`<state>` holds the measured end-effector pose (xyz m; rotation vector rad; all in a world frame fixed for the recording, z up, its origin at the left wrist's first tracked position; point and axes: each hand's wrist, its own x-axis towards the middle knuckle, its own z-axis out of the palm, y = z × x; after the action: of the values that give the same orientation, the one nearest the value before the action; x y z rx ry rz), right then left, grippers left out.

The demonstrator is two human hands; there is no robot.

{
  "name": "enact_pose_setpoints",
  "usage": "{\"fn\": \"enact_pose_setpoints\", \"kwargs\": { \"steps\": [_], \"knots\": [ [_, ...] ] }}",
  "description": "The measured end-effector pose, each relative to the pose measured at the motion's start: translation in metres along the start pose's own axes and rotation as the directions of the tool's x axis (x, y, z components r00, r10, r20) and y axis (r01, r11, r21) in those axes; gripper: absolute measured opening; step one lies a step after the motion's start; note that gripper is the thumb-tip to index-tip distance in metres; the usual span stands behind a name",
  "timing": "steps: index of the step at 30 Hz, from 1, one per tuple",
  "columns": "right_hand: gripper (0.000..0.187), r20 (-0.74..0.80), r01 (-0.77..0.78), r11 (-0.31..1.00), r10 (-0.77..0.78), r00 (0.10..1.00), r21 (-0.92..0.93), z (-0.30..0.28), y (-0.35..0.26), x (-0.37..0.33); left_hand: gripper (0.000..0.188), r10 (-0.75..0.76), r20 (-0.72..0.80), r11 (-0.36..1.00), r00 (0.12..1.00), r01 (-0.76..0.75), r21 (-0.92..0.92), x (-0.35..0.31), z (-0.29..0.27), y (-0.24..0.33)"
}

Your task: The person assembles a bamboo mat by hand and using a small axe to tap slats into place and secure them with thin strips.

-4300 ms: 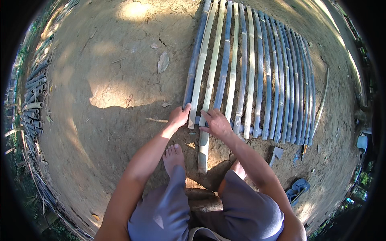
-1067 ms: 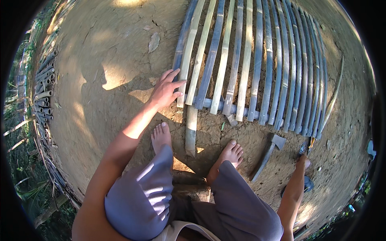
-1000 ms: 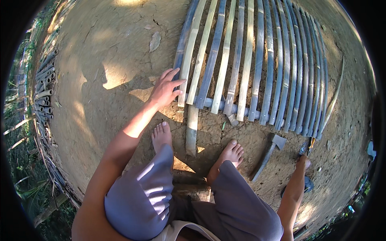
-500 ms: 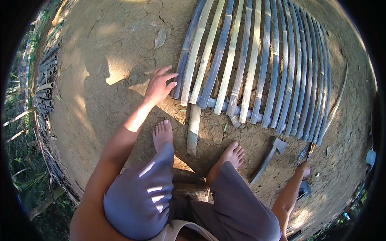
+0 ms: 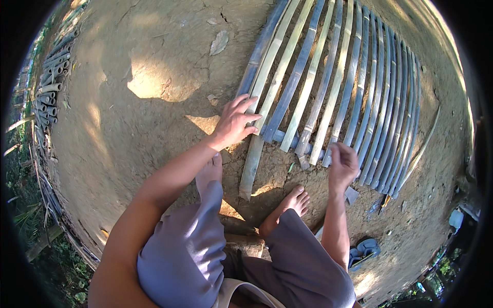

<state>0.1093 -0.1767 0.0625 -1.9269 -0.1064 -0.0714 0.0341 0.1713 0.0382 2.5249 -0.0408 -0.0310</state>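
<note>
A row of split bamboo slats (image 5: pixel 296 66), some pale and some blue-grey, lies on the ground across a round bamboo crosspiece (image 5: pixel 279 136). At the near ends of its leftmost slats is my left hand (image 5: pixel 235 123), fingers spread and fingertips on or just over the bamboo. My right hand (image 5: pixel 343 167) hovers at the near ends of the middle slats, fingers curled together in a pinch. Whatever it may hold is too small to make out. Below my left hand, a short bamboo length (image 5: pixel 251 169) sticks out toward my feet.
A hatchet (image 5: pixel 351 195) lies partly hidden behind my right forearm. Right of it are a clear plastic bag (image 5: pixel 373 210), an orange-tipped item (image 5: pixel 385 200) and dark sandals (image 5: pixel 364 251). Cut bamboo poles (image 5: pixel 47 105) are stacked at far left. A thin strip (image 5: pixel 423 149) lies right of the slats.
My right hand has moved up and left from beside the plastic bag to the slat ends. My left hand has shifted right and slightly down onto the leftmost slats.
</note>
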Motion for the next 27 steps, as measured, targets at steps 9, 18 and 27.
{"fn": "enact_pose_setpoints", "kwargs": {
  "steps": [9, 18, 27],
  "knots": [
    [0.008, 0.461, 0.166, 0.980, -0.098, 0.882, -0.109, 0.155, -0.024, -0.013, 0.044, -0.025, 0.026, 1.000, 0.999, 0.025, 0.007, 0.002, 0.008, 0.000],
    [0.011, 0.469, 0.391, 0.897, -0.259, 0.844, -0.208, 0.172, -0.027, -0.017, 0.021, -0.026, -0.097, 0.996, 0.995, 0.018, -0.086, -0.003, 0.012, -0.003],
    [0.024, 0.516, 0.547, 0.818, -0.395, 0.760, -0.180, 0.157, -0.043, -0.018, 0.012, -0.014, -0.191, 0.988, 0.982, -0.016, -0.156, 0.002, 0.033, -0.002]
  ]
}}
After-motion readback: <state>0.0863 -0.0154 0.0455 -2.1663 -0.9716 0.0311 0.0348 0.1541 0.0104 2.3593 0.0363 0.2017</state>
